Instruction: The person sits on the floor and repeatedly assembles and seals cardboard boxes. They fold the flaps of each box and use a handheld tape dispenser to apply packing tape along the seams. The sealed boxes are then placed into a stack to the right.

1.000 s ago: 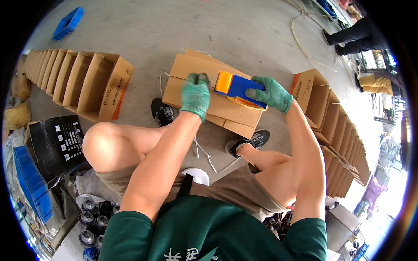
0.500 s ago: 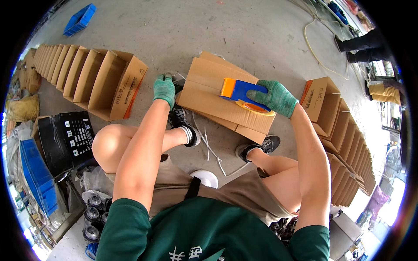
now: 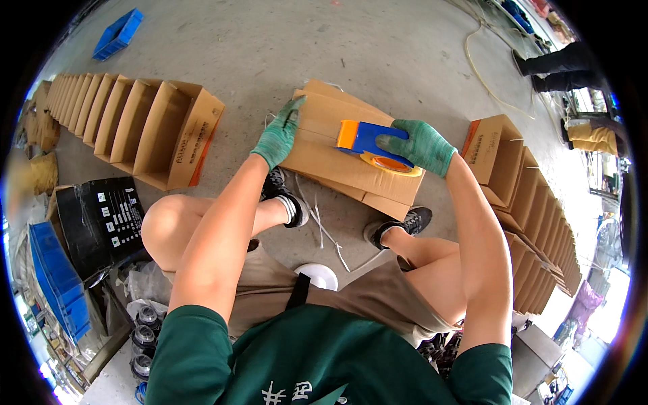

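Flattened cardboard boxes [image 3: 324, 145] lie stacked between my feet, the top one turned slightly against those below. My right hand [image 3: 426, 147], in a green knit glove, is closed around the blue handle of a tape dispenser [image 3: 371, 138]. This tool has an orange front end and a roll of yellowish tape, and sits over the right part of the cardboard. My left hand [image 3: 278, 135], gloved alike, lies along the cardboard's left edge. Its fingers are stretched toward the far left corner and it holds nothing that I can see.
Rows of opened cartons stand at the left [image 3: 165, 135] and right [image 3: 503, 158]. A blue crate [image 3: 118, 34] sits far left, a black box [image 3: 101, 219] near my left knee. White straps [image 3: 327, 236] lie between my shoes. Another person's legs [image 3: 563, 67] show far right.
My left hand has moved right, from beside the cardboard onto its left edge. My right hand and the tape dispenser have shifted slightly left.
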`<state>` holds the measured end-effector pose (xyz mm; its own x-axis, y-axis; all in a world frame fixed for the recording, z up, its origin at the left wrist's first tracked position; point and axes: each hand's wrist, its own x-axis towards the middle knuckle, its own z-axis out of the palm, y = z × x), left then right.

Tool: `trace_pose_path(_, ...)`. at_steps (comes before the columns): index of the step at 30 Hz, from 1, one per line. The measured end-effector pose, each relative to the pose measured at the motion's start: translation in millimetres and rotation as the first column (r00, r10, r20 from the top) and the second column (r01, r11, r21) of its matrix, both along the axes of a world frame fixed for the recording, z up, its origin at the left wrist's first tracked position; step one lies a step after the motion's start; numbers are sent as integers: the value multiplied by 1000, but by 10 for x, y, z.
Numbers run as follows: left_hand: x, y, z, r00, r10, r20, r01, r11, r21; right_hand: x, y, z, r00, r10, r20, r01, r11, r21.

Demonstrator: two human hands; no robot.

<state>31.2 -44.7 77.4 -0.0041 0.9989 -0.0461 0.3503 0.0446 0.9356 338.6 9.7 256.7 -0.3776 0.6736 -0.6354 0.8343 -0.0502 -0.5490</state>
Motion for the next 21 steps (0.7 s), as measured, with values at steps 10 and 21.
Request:
trace_pose_path(10, -129, -32, 97, 998, -69, -14, 69, 997, 16, 1423, -98, 456, 960, 51, 274, -58, 998, 16)
trace_pose_path(21, -134, -45, 217, 993, -97, -69, 95, 995, -36, 1751, -189, 15, 844, 54, 534, -123, 988, 96)
